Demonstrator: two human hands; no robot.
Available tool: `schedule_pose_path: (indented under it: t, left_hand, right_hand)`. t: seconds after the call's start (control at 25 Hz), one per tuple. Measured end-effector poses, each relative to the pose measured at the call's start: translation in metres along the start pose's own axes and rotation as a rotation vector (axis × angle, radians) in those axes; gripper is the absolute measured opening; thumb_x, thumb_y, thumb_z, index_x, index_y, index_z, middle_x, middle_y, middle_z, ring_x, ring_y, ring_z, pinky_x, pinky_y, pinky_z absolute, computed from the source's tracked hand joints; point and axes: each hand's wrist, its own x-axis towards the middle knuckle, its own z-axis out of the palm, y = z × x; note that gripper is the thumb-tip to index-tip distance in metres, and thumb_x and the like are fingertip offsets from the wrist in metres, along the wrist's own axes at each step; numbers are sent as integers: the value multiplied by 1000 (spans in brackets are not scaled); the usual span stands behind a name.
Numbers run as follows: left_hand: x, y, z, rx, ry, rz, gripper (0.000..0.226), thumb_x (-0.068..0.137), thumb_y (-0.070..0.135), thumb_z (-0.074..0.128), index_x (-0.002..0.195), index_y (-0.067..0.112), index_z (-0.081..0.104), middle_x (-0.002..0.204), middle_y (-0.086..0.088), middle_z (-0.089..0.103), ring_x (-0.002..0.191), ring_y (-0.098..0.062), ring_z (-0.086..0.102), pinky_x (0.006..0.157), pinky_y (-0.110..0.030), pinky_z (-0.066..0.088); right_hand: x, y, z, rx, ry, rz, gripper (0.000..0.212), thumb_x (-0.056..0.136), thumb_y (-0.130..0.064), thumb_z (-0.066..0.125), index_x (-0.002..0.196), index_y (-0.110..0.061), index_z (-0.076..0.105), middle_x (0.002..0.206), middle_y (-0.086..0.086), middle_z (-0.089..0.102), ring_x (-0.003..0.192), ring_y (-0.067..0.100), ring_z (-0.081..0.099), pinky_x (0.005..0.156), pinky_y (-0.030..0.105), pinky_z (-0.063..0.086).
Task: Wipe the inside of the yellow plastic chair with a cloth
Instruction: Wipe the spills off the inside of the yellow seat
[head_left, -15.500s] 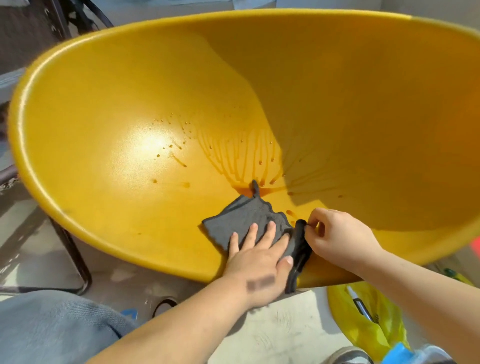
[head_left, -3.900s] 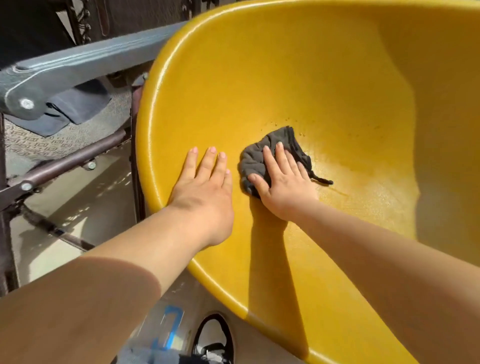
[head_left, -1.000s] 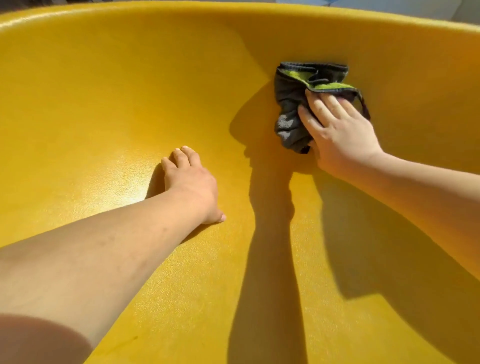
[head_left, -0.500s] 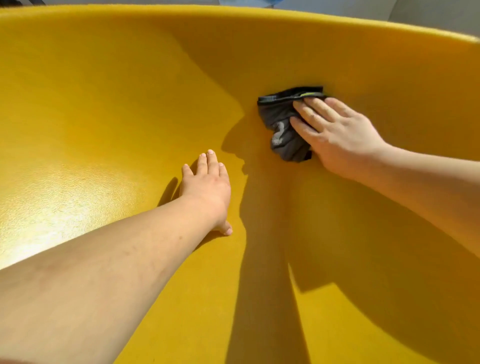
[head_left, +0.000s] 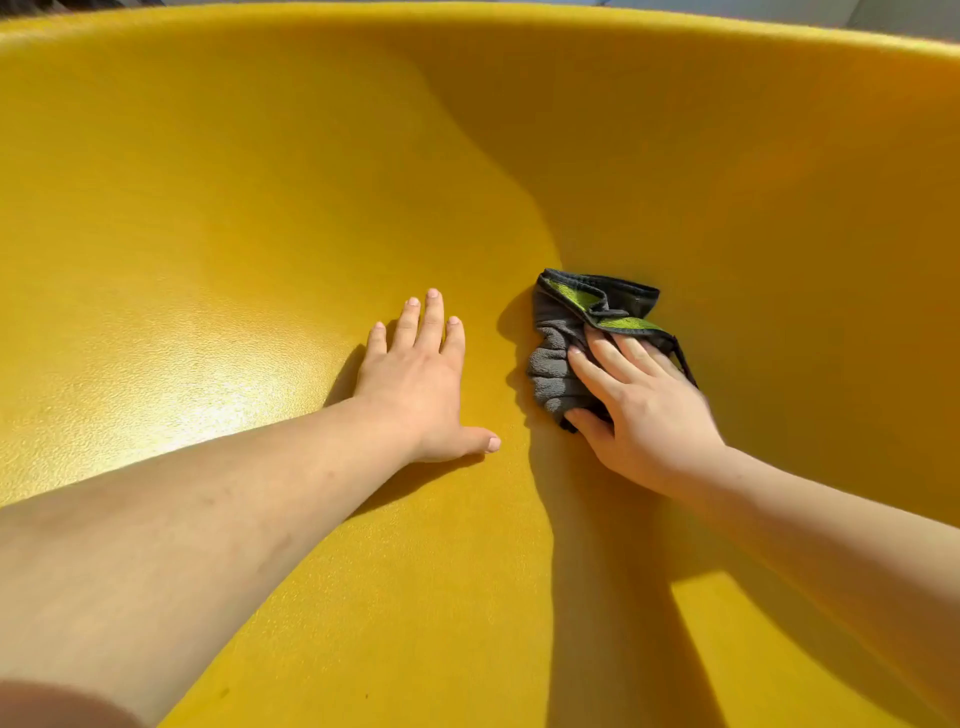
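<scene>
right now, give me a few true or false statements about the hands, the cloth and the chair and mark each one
1. The right hand presses the grey cloth against the yellow plastic chair. True.
2. The left hand grips a corner of the cloth. False: it lies flat on bare chair surface, apart from the cloth.
3. The cloth shows a green patch along its upper fold. True.
4. The cloth is spread out flat. False: it is bunched up.
5. Both hands are outside the chair. False: both rest inside it.
</scene>
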Motion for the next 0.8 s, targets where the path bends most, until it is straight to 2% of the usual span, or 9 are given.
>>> schedule_pose_path:
  t: [0.16, 0.32, 0.4, 0.52, 0.64, 0.8]
  left_hand:
    - [-8, -67, -13, 139, -40, -108, 147, 65, 87, 67, 162, 12, -14, 165, -19, -33, 155, -38, -24, 124, -66, 2]
    - [-19, -112, -4, 259, -50, -201, 159, 53, 104, 48, 160, 7, -20, 163, -22, -36, 153, -39, -30, 118, -74, -2]
    - [-25, -128, 1, 230, -4, -197, 159, 52, 105, 43, 160, 6, -20, 164, -22, -35, 153, -38, -29, 121, -70, -3]
    - [-32, -142, -5, 190, 41, -151, 159, 53, 102, 50, 161, 6, -17, 165, -23, -32, 154, -39, -28, 124, -63, -5]
    - [-37, -144, -2, 234, -31, -146, 158, 56, 96, 59, 160, 5, -17, 163, -24, -36, 152, -41, -31, 124, -61, -8]
    - [-33, -123, -6, 172, -50, -127, 147, 67, 90, 61, 161, 6, -15, 164, -22, -34, 153, -40, -29, 125, -59, -7]
  right_hand:
    - [15, -30, -4, 84, -59, 57, 68, 102, -53, 48, 161, -23, 35, 168, 5, 33, 155, 32, 25, 126, 46, 20]
    - [49, -113, -11, 237, -81, -66, 63, 106, -48, 40, 164, -26, 26, 173, 1, 20, 159, 27, 12, 128, 42, 7]
    - [67, -164, -10, 314, -63, -136, 63, 106, -45, 43, 164, -24, 27, 172, 1, 21, 159, 27, 13, 128, 40, 6]
    - [80, -205, -4, 399, -62, -235, 65, 104, -43, 46, 163, -23, 29, 171, 4, 25, 158, 30, 18, 129, 44, 13]
    - [82, -183, 3, 247, 40, -359, 58, 104, -39, 48, 159, -25, 38, 167, 5, 36, 153, 31, 32, 125, 47, 27]
    - [111, -107, -8, -109, 77, -474, 57, 103, -25, 52, 158, -26, 40, 168, 5, 34, 156, 29, 29, 127, 48, 21]
